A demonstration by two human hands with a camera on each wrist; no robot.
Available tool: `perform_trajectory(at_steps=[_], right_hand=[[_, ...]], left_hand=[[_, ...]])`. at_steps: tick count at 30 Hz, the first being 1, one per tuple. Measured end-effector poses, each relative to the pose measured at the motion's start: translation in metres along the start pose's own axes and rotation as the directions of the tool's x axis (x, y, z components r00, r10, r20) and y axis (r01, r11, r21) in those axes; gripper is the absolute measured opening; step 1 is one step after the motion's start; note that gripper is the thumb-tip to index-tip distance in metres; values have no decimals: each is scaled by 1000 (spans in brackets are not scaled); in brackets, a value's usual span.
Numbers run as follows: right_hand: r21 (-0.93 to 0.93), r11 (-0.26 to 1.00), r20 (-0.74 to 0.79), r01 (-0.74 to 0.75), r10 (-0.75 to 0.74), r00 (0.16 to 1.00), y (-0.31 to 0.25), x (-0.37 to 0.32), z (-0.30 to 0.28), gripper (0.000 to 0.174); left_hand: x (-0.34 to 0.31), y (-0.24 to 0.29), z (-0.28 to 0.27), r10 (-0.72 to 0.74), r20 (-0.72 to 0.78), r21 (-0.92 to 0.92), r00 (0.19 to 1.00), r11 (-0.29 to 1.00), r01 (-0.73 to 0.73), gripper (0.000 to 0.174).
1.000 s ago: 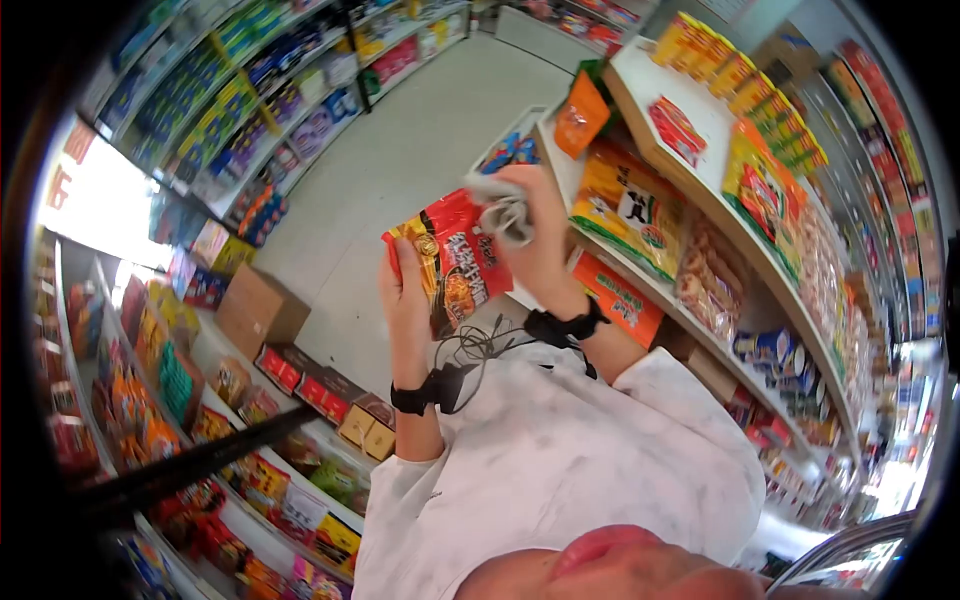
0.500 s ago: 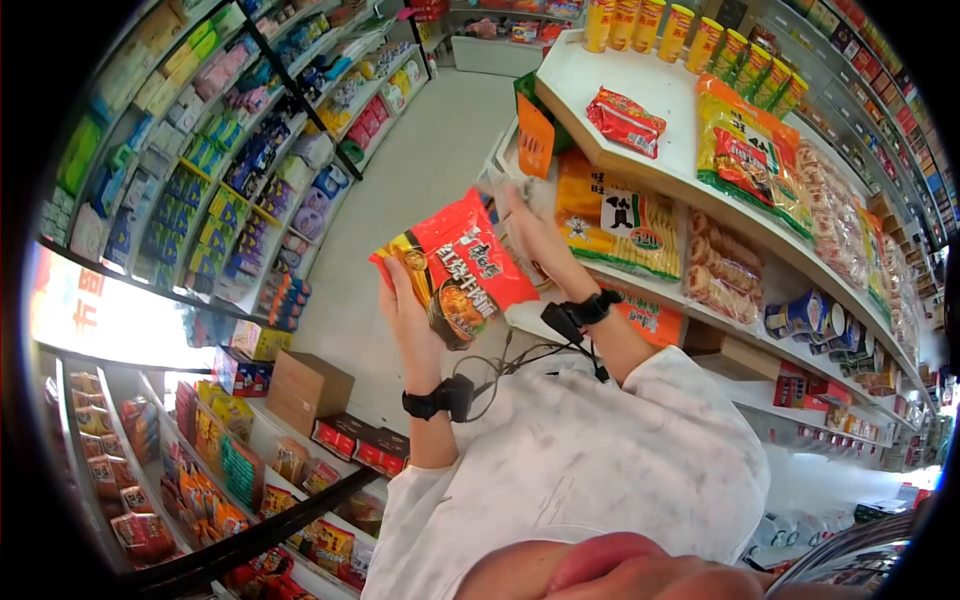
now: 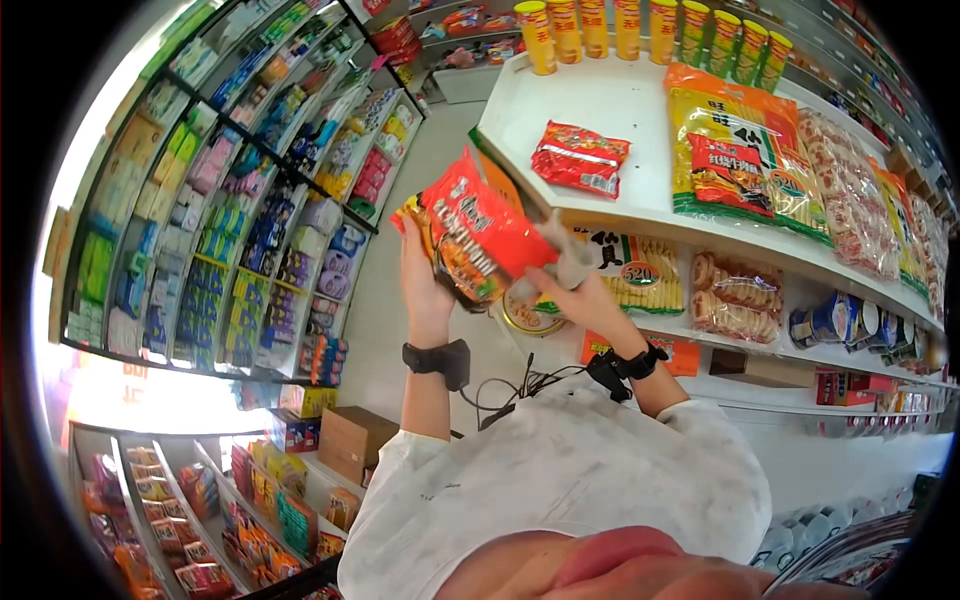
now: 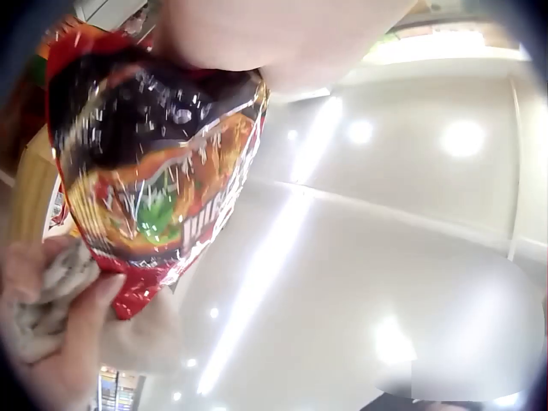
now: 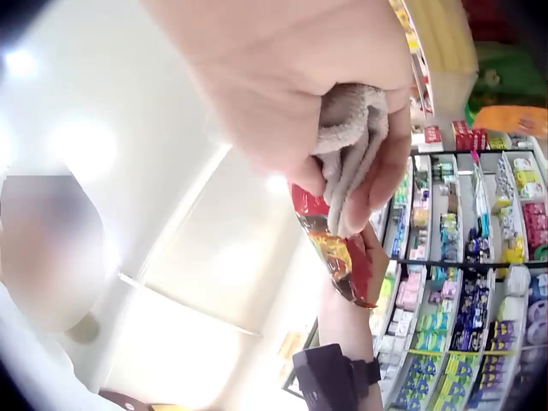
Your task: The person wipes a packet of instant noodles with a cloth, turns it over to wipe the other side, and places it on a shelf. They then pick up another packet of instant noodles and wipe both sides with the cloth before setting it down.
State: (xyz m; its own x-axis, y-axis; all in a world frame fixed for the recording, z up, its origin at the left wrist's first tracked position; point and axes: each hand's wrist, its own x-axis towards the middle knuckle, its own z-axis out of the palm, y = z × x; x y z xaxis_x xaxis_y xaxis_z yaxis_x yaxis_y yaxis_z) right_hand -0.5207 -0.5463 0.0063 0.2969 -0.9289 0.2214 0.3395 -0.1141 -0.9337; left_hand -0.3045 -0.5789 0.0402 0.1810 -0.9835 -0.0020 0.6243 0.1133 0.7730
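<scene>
A red instant noodle packet (image 3: 485,230) is held up in front of the chest, tilted, in the head view. My left hand (image 3: 427,285) grips its left end. At the packet's right end is my right hand (image 3: 588,302), holding a bunched grey cloth (image 3: 570,258). In the left wrist view, the packet's dark side with a noodle picture (image 4: 154,188) faces the camera, and the right thumb lies at its red lower corner. The right wrist view shows the cloth (image 5: 355,137) folded between the right thumb and fingers, with the packet partly hidden behind it.
On a white display shelf (image 3: 510,105) at the right lie another red packet (image 3: 580,158) and a big yellow cracker bag (image 3: 745,165). Yellow and green tubes (image 3: 628,30) line its back. Stocked racks (image 3: 230,230) stand left, with a cardboard box (image 3: 355,440) on the lower left.
The head view has turned toward the display shelf, which shows nearer. My right hand with the cloth has shifted from the packet's upper edge to its right end; the packet has tilted.
</scene>
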Motion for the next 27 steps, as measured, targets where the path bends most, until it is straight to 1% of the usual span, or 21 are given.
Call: perform_trajectory(at_steps=[1,2,3,4,6,7,9,10,11,12,14,15,18,21,24,26,27], right_hand=[[47,995,-71,92,-89,993,1,6,-10,46],[43,996,-155,73,-65,986,-1,13,-23,46],[42,998,-232,48,-37,972,-4,24,-38,47],[43,999,-305,24,-10,952,-7,34,-52,47],[43,995,-455,90,-61,889,-8,50,-72,47],[37,991,-529,126,-88,844,-9,57,-82,48],[255,962,-470,96,36,882,-14,71,-109,50],[356,932,-431,72,95,897,-26,74,-112,51],[239,970,-435,52,59,898,-35,74,-110,49],[95,995,-450,7,37,892,-26,74,-120,44],[-196,978,-461,-78,-22,887,-2,80,-145,36],[-295,953,-482,-73,-82,872,-12,80,-141,25],[-558,829,-506,20,-360,784,-10,87,-142,24],[-629,766,-526,133,-546,653,-1,98,-151,28],[-725,671,-413,156,-604,682,-4,116,-150,39],[-832,546,-254,100,-535,806,12,123,-138,62],[-890,445,-163,102,-520,839,23,127,-129,67]], left_hand=[[2,-3,25,-22,40,-10,999,1000,22,46],[3,-7,43,-42,68,-22,997,999,43,47],[8,-10,51,-107,167,-77,980,990,121,44],[16,-20,51,-127,204,17,971,992,126,43],[32,-38,49,-179,280,216,943,969,120,44],[36,-42,56,-175,277,215,945,970,117,44],[44,-51,73,-170,280,208,945,972,113,46],[49,-54,76,-171,300,235,939,967,101,46],[53,-58,77,-177,317,262,932,961,93,46],[59,-61,79,-182,336,289,924,954,83,46],[73,-67,79,-211,333,334,919,938,94,49],[79,-70,80,-224,328,356,918,929,99,50],[95,-86,92,-220,283,294,933,946,134,54],[113,-101,93,-163,219,347,962,934,79,62],[125,-114,95,-94,123,529,988,849,15,76],[137,-124,97,-113,186,543,976,840,-6,83],[144,-129,96,-118,217,549,969,836,-21,86]])
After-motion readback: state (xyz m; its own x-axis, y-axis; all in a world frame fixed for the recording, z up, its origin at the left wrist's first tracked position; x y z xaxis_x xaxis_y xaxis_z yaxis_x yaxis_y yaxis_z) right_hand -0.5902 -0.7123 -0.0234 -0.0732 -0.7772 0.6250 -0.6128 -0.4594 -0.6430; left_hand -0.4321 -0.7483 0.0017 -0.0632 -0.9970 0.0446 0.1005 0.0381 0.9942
